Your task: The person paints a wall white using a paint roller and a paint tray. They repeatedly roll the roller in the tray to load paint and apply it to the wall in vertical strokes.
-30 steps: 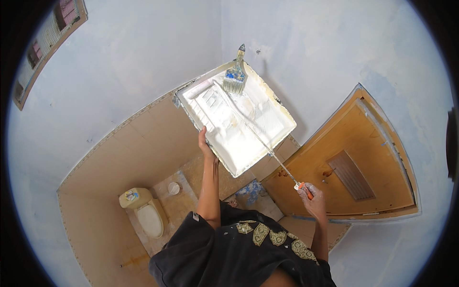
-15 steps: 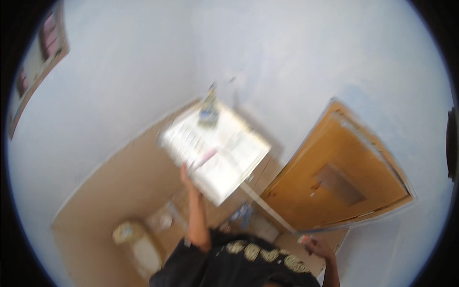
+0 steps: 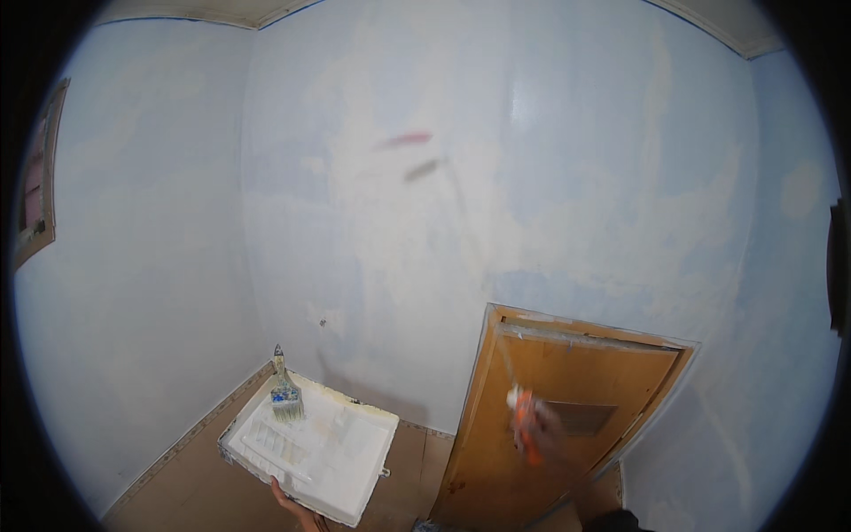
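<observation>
My left hand (image 3: 288, 504) grips the near edge of a white paint tray (image 3: 368, 479), its fingers partly hidden beneath. White paint coats the tray, and a paintbrush (image 3: 286, 397) with pale bristles rests at the far left corner, handle pointing away. On the right, in front of the door, my right hand (image 3: 545, 430) is closed round the orange grip (image 3: 529, 426) of a long-handled paint roller. Its blurred pink roller head (image 3: 405, 140) is up by the wall, with a dark shadow just below; whether it touches cannot be seen. Most of the pole is too faint to follow.
The wall (image 3: 576, 195) is patchy pale blue and white. An orange-brown wooden door (image 3: 470, 470) stands at lower right, with brown tiles (image 3: 204, 479) along the lower wall. A framed window (image 3: 40, 177) is at far left; ceiling trim (image 3: 177, 13) runs above.
The roller head has left the tray and risen to the wall. My right hand has come up in front of the door. The view has tilted upward, so the tray appears lower and further left.
</observation>
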